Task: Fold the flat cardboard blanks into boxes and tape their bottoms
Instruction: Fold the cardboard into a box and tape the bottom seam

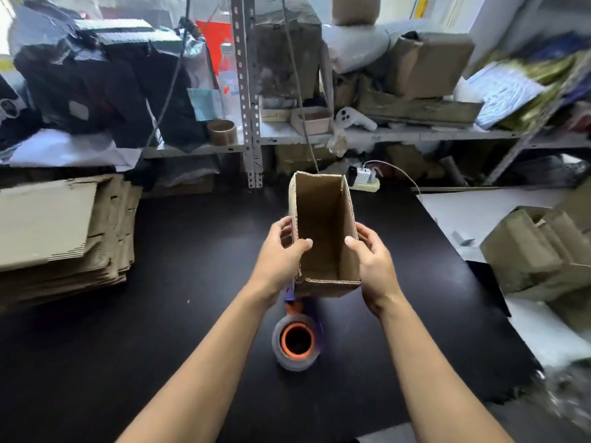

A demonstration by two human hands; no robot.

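Observation:
A brown cardboard box, squared up into an open sleeve, is held above the black table with its open side facing me. My left hand grips its left wall, thumb hooked over the edge into the box. My right hand grips its right wall the same way. A tape dispenser with a clear roll and an orange core lies on the table just below the box, between my forearms. A stack of flat cardboard blanks rests at the table's left edge.
Folded boxes are piled at the right on a white surface. A metal shelf behind the table carries parcels, a spare tape roll and clutter. A power strip lies at the table's far edge.

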